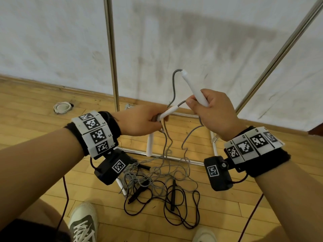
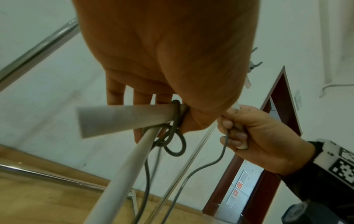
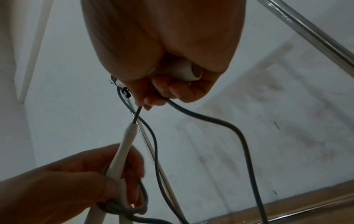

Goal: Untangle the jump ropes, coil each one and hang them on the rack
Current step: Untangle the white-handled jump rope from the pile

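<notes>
- The left hand (image 1: 139, 122) is closed around a white handle (image 1: 168, 113) of a grey jump rope (image 1: 174, 165); grey cord is looped and knotted around that handle at the fingers (image 2: 145, 98), and a second white handle (image 1: 150, 144) hangs down from the same hand.
- The right hand (image 1: 215, 111) grips another white handle (image 1: 195, 89) that points up and away, its fingers (image 3: 172, 89) curled round it and pinching grey cord just beside the tip of the left hand's handle.
- From the top of the raised handle the grey cord arcs over and drops between the two hands.
- The rest of the grey rope trails to the wooden floor (image 1: 35, 109), where it lies in a loose tangle with a black jump rope (image 1: 185, 212) and its black handles (image 1: 173, 194).
- A further white handle (image 1: 121, 186) lies partly under the left wrist camera, at the pile's edge.
- The metal rack (image 1: 111, 55) stands just behind the pile against the white wall (image 1: 52, 41), its base bars on the floor.
- A shoe (image 1: 83, 222) stands near the pile, and a white ring (image 1: 62, 107) lies on the floor, well to the left.
</notes>
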Demonstrator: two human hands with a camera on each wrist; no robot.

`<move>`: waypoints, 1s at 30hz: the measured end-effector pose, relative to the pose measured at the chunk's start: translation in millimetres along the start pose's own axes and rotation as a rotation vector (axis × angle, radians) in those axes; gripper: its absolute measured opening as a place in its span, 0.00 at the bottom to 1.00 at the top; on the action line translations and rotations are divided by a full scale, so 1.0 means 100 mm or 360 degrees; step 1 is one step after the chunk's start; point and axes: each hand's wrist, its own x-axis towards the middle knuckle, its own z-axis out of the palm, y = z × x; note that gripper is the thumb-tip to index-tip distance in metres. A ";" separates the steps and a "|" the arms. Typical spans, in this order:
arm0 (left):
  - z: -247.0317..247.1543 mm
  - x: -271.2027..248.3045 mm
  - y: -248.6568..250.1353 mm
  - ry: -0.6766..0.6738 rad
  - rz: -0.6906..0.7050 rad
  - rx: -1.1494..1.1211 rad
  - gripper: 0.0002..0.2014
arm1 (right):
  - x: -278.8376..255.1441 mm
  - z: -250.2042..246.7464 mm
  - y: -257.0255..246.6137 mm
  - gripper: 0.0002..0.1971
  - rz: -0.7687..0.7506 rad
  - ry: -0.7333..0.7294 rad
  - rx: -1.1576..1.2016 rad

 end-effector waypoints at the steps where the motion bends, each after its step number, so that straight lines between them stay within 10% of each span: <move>1: -0.01 -0.01 -0.02 -0.0002 0.0002 0.0008 0.08 | 0.01 -0.02 0.01 0.09 -0.0003 0.0006 -0.0010; 11: -0.06 -0.06 -0.45 -0.0151 -0.0380 0.0412 0.08 | 0.13 -0.37 0.19 0.08 0.0103 0.0348 0.0207; 22: 0.06 0.15 0.16 0.0237 -0.0006 -0.0026 0.22 | -0.01 -0.09 0.04 0.09 0.0062 0.0106 0.0170; 30: 0.07 0.21 0.17 0.0219 -0.0083 0.0083 0.09 | -0.07 0.04 -0.02 0.05 0.0089 -0.0043 0.0309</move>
